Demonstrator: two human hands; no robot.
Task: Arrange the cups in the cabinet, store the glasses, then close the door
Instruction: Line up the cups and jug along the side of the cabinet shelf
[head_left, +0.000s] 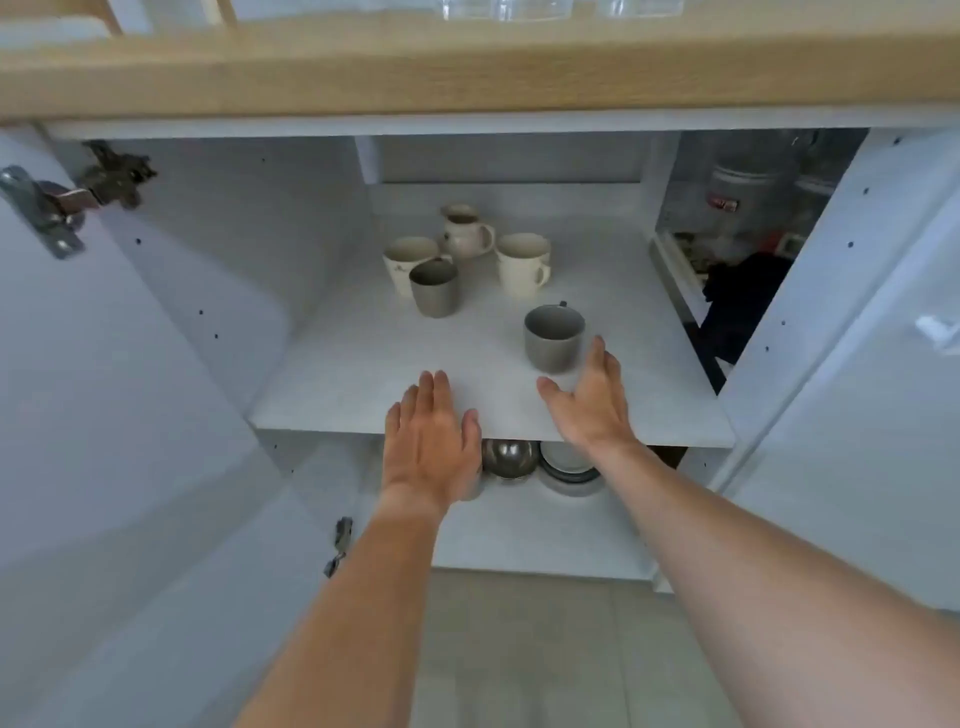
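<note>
Several cups stand on the white cabinet shelf (337, 395): a grey mug (553, 338) near the front right, a grey tumbler (434, 288), a cream cup (410, 262), a cream mug (523, 264) and a small cream jug-shaped mug (464, 231) behind. Clear glasses (506, 9) stand on the wooden countertop (467, 73) above, mostly cut off by the frame. My right hand (592, 400) is open, fingers spread just below and beside the grey mug, not touching it. At the shelf's front edge my left hand (431, 441) is flat, open and holding nothing.
Both cabinet doors stand open, the left door (104, 415) and the right door (857, 389). A metal bowl (509, 457) and stacked plates (569, 467) sit on the lower shelf. A neighbouring compartment at the right holds jars (743, 192) and dark items.
</note>
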